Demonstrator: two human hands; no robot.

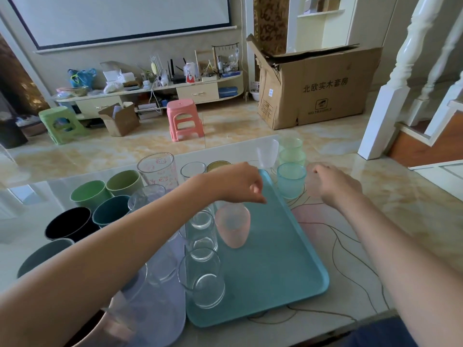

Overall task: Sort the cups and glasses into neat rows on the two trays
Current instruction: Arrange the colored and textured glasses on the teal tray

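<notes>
**Starting a second row on the teal tray**

While the left hand hangs over the pink frosted glass at frame centre, its fingers are loosely curled and seem to hold nothing; whether they touch the rim is hard to tell. The glass stands upright on the teal tray, just beside a column of three clear glasses running along the tray's left edge toward the bottom of the frame.

The right hand, right of centre, reaches with relaxed, empty fingers toward the teal tumbler, which stands off the tray on the surface at the tray's upper right corner. Two green tumblers and a clear plastic cup wait behind it.

The step in hand looks like fetching the next piece for the new row. It would go best if the tumbler is gripped low around its body, lifted clear of the tray's rim, and set in line with the pink glass, level with the clear column's spacing. Glass walls are slick, so a firm wrap beats a fingertip pinch. Coloured cups at the left stand on the second tray, largely hidden.
</notes>
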